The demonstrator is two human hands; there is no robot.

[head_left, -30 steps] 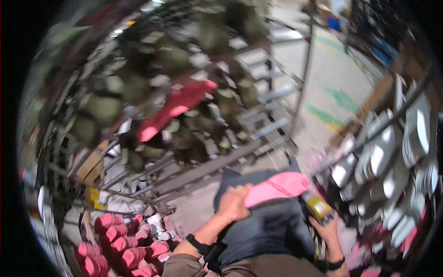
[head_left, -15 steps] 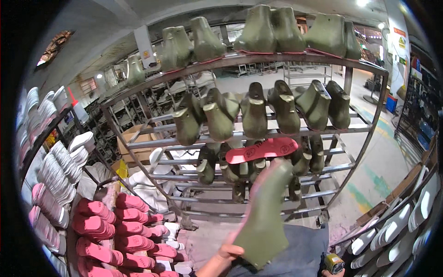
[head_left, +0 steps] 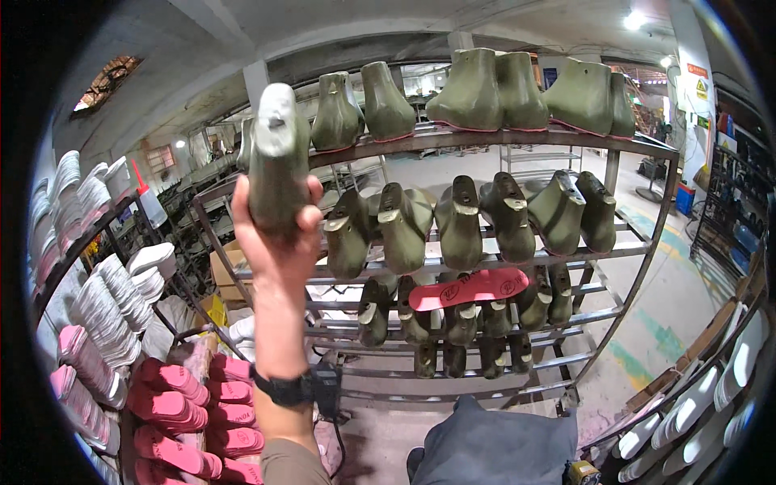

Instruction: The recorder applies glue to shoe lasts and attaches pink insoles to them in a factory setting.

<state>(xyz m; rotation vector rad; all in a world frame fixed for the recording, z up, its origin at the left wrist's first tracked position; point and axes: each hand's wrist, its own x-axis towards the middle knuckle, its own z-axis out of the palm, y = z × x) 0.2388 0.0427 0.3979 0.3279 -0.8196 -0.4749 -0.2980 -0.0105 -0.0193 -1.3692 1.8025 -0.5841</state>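
My left hand (head_left: 275, 242) is raised high and grips an olive-green boot-shaped shoe last (head_left: 277, 153) upright, level with the top shelf of a metal rack (head_left: 517, 139). The last is at the left end of that shelf, next to other green lasts (head_left: 356, 109) standing there. A black watch (head_left: 295, 386) is on that wrist. My right hand is out of view.
The rack carries several rows of green lasts (head_left: 461, 222) and one red sole (head_left: 469, 288) on a lower shelf. Pink soles (head_left: 186, 404) are stacked at lower left, white soles (head_left: 105, 307) on left shelves and at lower right (head_left: 711, 396). A grey cloth (head_left: 493, 444) lies below.
The left hand has lifted the green last from low in front of the rack up to the left end of the top shelf. The view has tilted upward.
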